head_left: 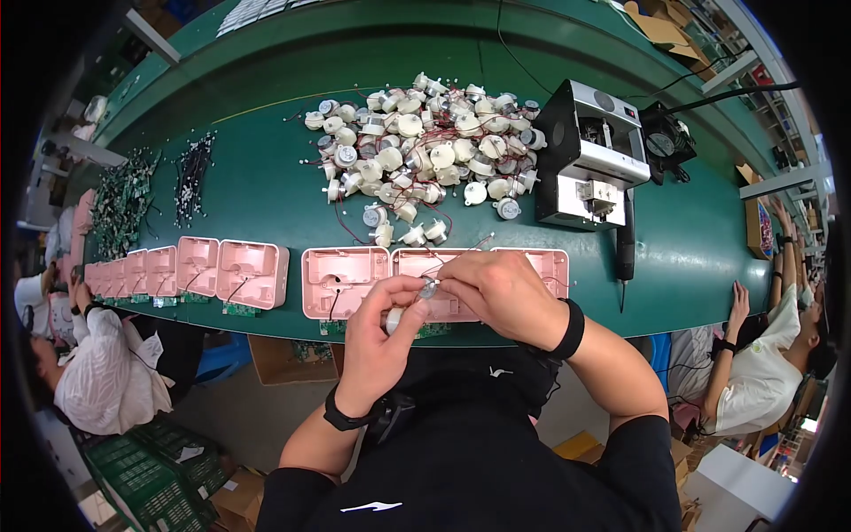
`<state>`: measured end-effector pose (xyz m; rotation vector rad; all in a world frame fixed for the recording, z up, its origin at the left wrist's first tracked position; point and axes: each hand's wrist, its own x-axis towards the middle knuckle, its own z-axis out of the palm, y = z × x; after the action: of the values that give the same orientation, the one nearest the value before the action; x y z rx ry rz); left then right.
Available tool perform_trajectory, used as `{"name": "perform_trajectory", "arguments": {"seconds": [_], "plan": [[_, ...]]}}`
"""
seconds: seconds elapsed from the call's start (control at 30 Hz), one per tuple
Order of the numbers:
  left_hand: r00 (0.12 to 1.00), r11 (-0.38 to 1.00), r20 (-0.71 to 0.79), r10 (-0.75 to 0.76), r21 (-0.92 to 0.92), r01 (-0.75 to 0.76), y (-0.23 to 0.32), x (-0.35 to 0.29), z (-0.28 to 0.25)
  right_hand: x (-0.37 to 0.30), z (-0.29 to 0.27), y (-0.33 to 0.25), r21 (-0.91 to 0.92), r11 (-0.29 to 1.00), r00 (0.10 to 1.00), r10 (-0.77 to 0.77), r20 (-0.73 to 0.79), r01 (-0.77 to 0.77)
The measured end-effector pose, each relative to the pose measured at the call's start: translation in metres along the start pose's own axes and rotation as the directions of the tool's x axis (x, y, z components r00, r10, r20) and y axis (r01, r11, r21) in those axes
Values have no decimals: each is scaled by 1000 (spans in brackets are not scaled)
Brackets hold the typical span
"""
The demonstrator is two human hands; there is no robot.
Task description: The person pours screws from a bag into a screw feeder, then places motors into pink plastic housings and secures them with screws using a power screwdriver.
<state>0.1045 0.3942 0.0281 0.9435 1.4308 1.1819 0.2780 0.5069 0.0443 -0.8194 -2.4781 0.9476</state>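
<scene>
Above the middle pink plastic housing (pixel 409 262), my left hand (pixel 372 332) is closed round a small round motor (pixel 394 321) with a white body and a silvery face. My right hand (pixel 510 293) meets it there, thumb and forefinger pinched on the motor's thin wire by its silvery face; the fingers partly cover the exact grip. To the left stands another open pink housing (pixel 332 266) with a black wire inside. A third pink housing (pixel 550 262) lies under my right hand and is largely covered by it.
A big heap of white motors (pixel 408 124) with red wires lies beyond the housings. A black and silver machine (pixel 589 160) and a black-handled tool (pixel 626 239) stand right. More pink housings (pixel 253 270) line the left edge, near green circuit boards (pixel 124 199). Other people sit at both sides.
</scene>
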Motion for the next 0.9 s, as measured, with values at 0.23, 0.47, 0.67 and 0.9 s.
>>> {"name": "perform_trajectory", "arguments": {"seconds": [0.23,0.47,0.67,0.9], "plan": [[951,892,-80,300,376,-250,6,13,12,0,-3,6,-35,999,1000,14,-3,-15],[935,841,-73,347,465,-275,11,14,16,3,-10,5,-120,992,999,35,1,-34],[999,998,15,35,45,-35,14,6,1,8,-19,18,-134,986,965,62,-256,-99],[976,827,3,-217,-531,185,20,8,-40,24,-55,34,301,900,849,410,-333,-316]]}}
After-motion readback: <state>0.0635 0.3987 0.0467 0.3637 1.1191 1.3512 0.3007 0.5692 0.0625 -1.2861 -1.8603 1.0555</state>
